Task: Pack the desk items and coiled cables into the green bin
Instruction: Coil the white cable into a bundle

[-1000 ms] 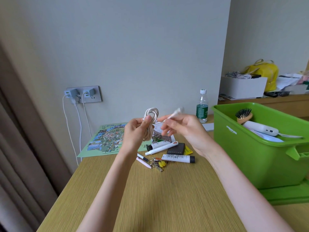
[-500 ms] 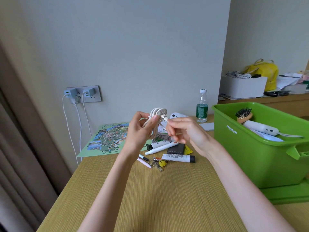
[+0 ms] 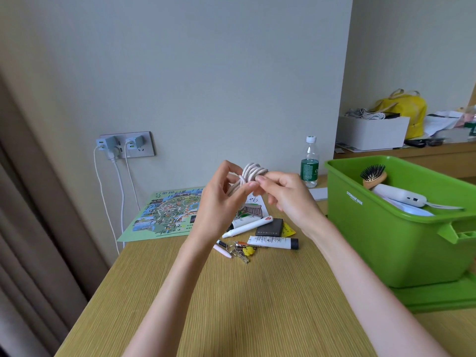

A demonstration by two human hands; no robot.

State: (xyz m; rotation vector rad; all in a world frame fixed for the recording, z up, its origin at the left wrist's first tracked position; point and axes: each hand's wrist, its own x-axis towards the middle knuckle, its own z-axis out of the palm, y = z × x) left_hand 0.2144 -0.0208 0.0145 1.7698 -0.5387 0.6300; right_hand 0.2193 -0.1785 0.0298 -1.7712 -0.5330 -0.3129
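Left hand and right hand pinch the coiled cable; light, floppy, likely to unwind; hold across its wraps.

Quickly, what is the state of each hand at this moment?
Left hand: holds the coiled cable.
Right hand: pinches the same coiled cable.

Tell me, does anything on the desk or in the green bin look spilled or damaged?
Nothing stands out. The water bottle stands upright, the keys and white tube lie loose on the desk, and the green bin sits level. Left hand and right hand hold the coiled cable.
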